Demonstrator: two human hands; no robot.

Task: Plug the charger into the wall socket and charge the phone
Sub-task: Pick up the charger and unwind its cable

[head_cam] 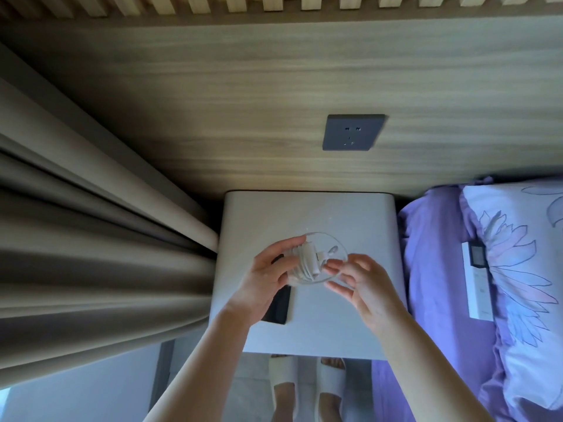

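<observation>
While unplugged: charger point(307, 261) above nightstand point(359, 220).

phone point(278, 306) on nightstand point(350, 220) | socket point(352, 132) above | curtain point(91, 239) left | bed point(432, 269) right

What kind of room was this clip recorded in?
Most likely a bedroom. A white bedside table stands against a wood-panelled wall with a dark grey wall socket; a bed with purple sheets and a floral pillow sits beside it, beige curtains opposite.
</observation>
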